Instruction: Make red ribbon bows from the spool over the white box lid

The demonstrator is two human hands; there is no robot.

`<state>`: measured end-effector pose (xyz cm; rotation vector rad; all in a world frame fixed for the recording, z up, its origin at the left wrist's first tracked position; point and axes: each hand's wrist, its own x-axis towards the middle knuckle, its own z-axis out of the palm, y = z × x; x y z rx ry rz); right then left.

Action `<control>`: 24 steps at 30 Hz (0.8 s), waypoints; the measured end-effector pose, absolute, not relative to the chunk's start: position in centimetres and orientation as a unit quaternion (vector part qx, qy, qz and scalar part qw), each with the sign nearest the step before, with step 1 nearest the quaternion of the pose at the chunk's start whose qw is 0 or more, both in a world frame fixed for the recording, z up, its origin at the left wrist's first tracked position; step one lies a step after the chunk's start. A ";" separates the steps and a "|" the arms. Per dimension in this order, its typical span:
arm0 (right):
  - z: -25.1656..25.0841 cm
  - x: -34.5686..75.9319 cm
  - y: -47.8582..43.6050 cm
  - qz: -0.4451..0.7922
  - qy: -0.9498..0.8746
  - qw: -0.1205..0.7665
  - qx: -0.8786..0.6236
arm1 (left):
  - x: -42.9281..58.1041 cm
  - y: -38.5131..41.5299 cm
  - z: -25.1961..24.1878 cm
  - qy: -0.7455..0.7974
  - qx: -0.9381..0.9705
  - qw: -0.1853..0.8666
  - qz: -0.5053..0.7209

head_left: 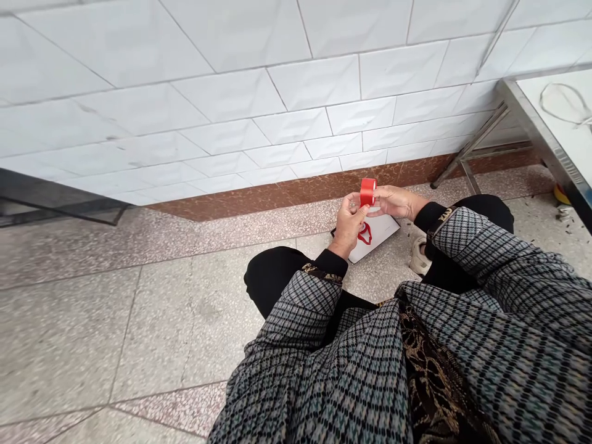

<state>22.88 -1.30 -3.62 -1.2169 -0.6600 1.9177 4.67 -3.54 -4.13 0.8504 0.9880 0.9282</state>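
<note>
1 red tape roll [368, 192], base behind left hand [349, 226].

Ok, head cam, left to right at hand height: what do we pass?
dark ledge → left hand → roll of red tape → right hand → metal table leg → steel-edged table

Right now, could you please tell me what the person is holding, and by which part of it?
A roll of red tape is held at its lower edge, between the fingertips of the left hand and the right hand; its upper part stands free.
</note>
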 end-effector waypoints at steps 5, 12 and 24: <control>-4.1 22.4 -1.3 0.767 -0.247 0.363 -0.468 | 4.7 -3.0 -4.6 0.417 0.409 0.697 0.416; -4.0 22.6 -1.4 0.749 -0.303 0.332 -0.486 | 3.6 -2.3 -4.6 0.388 0.394 0.747 0.370; -3.3 25.0 -0.7 0.376 -0.775 0.247 -0.444 | 1.6 -2.2 -3.7 0.371 0.400 0.792 0.274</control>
